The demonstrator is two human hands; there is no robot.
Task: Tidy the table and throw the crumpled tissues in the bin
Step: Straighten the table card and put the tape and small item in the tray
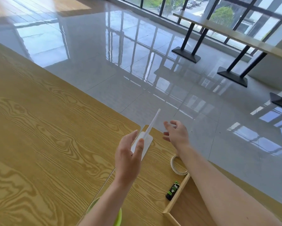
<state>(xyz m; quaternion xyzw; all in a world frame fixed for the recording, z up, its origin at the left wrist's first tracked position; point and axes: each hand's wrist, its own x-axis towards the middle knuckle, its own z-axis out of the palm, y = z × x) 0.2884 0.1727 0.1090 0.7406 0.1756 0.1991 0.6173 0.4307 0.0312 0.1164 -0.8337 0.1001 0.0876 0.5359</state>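
Observation:
My left hand (128, 158) grips a white table sign holder (147, 145) by its flat base, just above the corner of the wooden table (39, 128). Its thin upright panel is seen edge-on and leans up and to the right. To the right of the holder, my right hand (177, 135) hovers with fingers spread and nothing in it, slightly blurred. No crumpled tissue and no bin are in view.
A roll of pale tape (177, 167) lies by my right forearm. A small black-and-green tube (172, 190) lies near a raised wooden edge (177, 195). A green rim (119, 216) shows under my left forearm. Glossy tiled floor and black-legged tables (234, 28) lie beyond.

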